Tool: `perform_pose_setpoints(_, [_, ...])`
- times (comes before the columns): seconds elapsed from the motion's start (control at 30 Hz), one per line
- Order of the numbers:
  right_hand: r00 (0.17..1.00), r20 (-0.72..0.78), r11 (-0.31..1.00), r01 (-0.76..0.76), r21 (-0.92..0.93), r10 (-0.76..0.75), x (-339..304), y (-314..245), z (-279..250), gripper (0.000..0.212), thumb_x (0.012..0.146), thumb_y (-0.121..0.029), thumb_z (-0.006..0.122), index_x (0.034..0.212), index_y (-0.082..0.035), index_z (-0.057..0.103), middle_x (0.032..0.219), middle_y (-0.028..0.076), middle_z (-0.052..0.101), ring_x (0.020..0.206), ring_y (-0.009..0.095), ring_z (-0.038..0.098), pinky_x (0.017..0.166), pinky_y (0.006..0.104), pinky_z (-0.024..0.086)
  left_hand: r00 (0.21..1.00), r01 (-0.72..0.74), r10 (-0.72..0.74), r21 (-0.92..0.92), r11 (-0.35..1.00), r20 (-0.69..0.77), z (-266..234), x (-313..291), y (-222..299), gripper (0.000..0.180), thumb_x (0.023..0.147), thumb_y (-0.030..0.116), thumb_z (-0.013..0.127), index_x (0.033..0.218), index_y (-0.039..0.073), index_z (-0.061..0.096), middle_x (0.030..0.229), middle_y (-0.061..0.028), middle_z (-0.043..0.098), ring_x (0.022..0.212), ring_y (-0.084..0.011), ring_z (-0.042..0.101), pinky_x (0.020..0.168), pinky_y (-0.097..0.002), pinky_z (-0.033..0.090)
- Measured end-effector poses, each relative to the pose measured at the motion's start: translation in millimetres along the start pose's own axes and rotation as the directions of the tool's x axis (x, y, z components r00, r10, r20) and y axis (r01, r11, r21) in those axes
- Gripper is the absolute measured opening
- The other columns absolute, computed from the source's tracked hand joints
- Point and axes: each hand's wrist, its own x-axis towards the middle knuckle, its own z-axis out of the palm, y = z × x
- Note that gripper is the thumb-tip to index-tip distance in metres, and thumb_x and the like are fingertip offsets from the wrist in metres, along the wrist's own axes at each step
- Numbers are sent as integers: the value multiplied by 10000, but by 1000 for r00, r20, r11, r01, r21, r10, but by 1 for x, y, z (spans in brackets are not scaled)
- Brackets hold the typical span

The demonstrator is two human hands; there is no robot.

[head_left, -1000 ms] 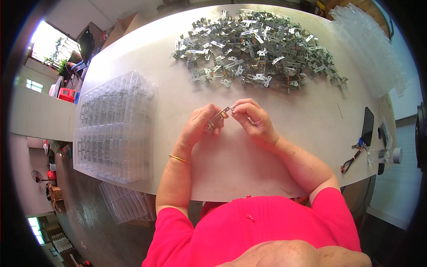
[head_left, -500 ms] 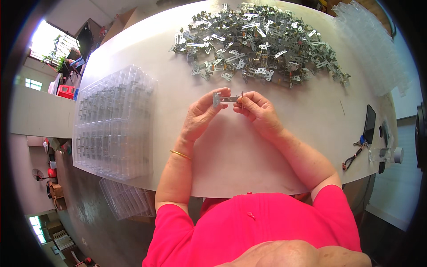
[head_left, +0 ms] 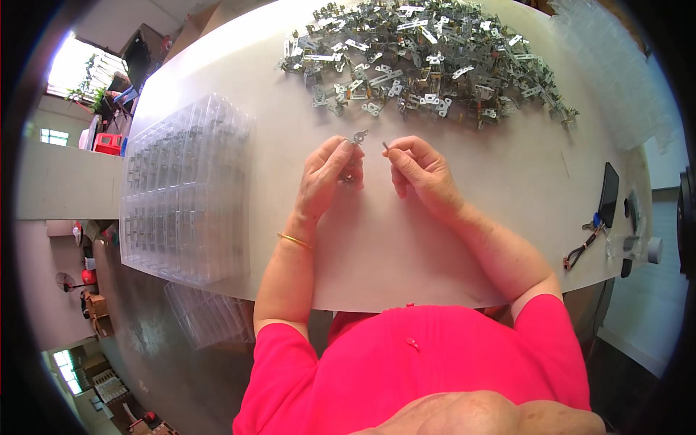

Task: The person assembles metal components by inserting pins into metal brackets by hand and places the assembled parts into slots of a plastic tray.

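Just above the pale desk (head_left: 449, 239), the left hand (head_left: 326, 177) pinches a small metal bracket (head_left: 358, 136) at its fingertips, the grip narrow around it. Right of that grip and apart from it, the right hand (head_left: 420, 170) nips a thin pin (head_left: 385, 146) between thumb and forefinger. Beyond both grips lies a heap of metal brackets (head_left: 428, 58); left of them sit clear plastic trays (head_left: 181, 188).

I count two hands over the table: my left hand (head_left: 324, 176) with one metal bracket (head_left: 358, 136), my right hand (head_left: 423, 172) with one small pin (head_left: 385, 146). One big pile of brackets (head_left: 428, 54), too many to count. One stack of clear trays (head_left: 185, 188), one phone (head_left: 607, 194).
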Motion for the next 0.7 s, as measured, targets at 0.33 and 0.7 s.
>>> perform_pose_setpoints(0.33, [999, 2, 988, 34, -152, -34, -5, 3, 8, 168, 1011, -221, 583, 1105, -89, 627, 679, -21, 554, 547, 35, 479, 472, 204, 394, 998, 66, -67, 105, 992, 1, 7, -3, 4, 302, 1020, 304, 541, 881, 48, 622, 679, 18, 546, 564, -61, 494, 502, -212, 389])
perform_pose_setpoints(0.7, [999, -4, 983, 45, -180, -46, -6, 4, 8, 157, 1008, -180, 577, 1112, -65, 603, 718, -18, 569, 609, 38, 515, 504, 203, 426, 996, -44, 68, 346, 937, -60, 6, -2, 2, 277, 996, 276, 592, 856, 40, 628, 666, 17, 570, 566, -47, 471, 502, -219, 375])
